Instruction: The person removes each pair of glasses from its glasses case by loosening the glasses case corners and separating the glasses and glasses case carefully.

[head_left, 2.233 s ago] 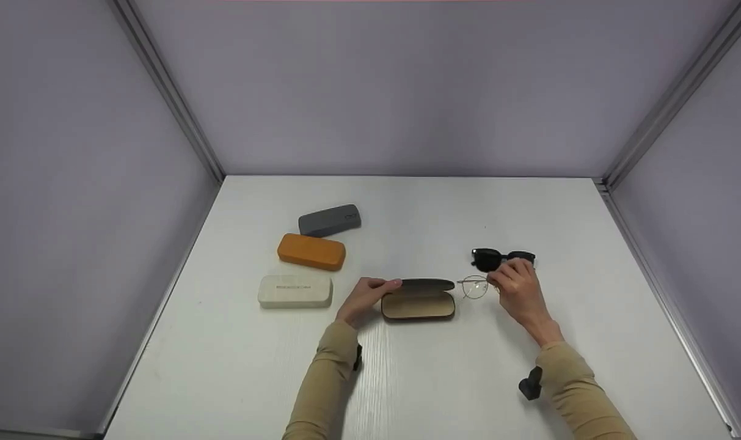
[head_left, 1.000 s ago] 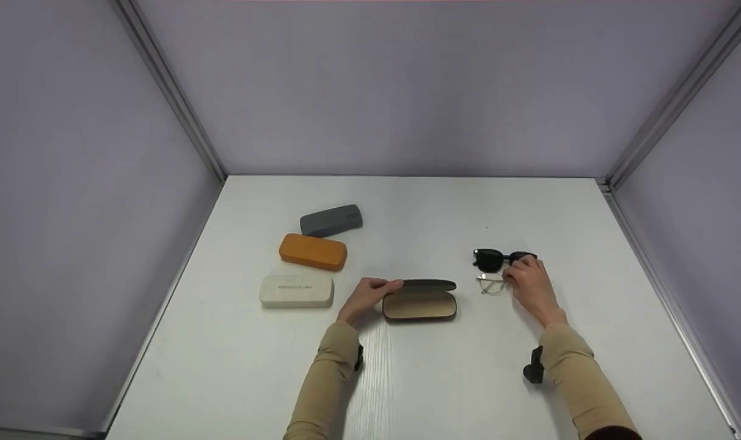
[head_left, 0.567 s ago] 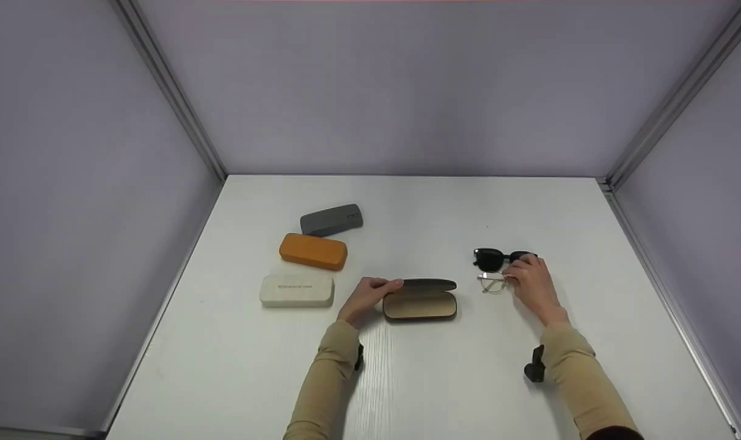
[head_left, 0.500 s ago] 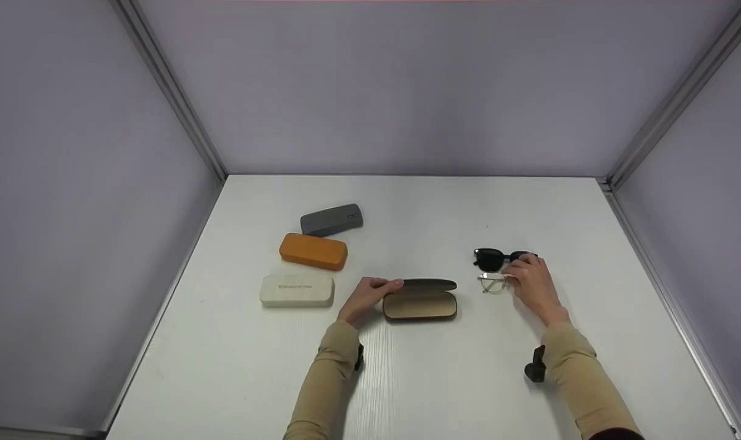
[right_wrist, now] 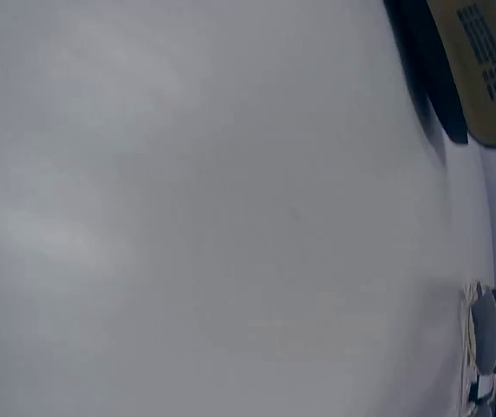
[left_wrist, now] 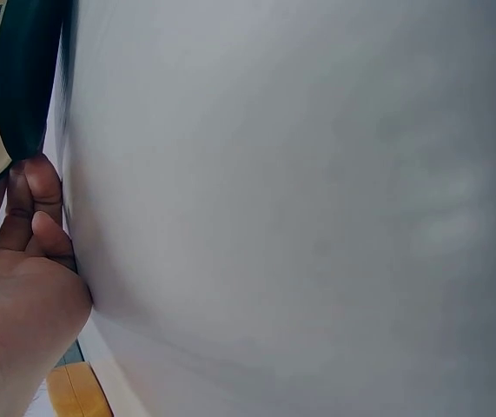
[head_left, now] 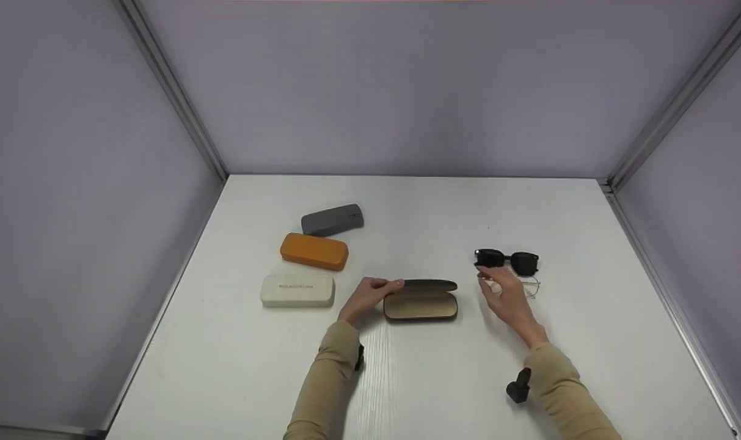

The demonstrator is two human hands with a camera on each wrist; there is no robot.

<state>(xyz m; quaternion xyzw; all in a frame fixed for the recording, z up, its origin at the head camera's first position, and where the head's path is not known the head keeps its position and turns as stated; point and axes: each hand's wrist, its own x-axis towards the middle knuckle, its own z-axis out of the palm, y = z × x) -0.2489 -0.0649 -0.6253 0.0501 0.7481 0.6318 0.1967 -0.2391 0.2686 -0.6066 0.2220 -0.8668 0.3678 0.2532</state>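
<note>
My left hand [head_left: 365, 299] grips the left end of a dark glasses case [head_left: 430, 285], thumb on its raised lid. The pale lining shows inside. In the left wrist view, fingers [left_wrist: 43, 178] bend behind the case [left_wrist: 30, 78]. To the right, thin wire-rimmed eyeglasses [head_left: 532, 285] lie on the table. My right hand [head_left: 509, 300] pinches their left end between thumb and fingers and covers much of the frame. Black sunglasses [head_left: 523, 263] lie just behind. The right wrist view shows the case [right_wrist: 491, 78] and the sunglasses [right_wrist: 488, 334], but no hand.
On the left of the white table [head_left: 419, 373] lie three more glasses cases: grey [head_left: 332, 220], orange [head_left: 314, 251] and cream [head_left: 297, 290]. The grey and orange ones nearly touch. Grey panels [head_left: 407, 91] stand around the table.
The eyeglasses have moved right, to just in front of the sunglasses. My right hand has shifted from their right part to their left end. My left hand stays on the case.
</note>
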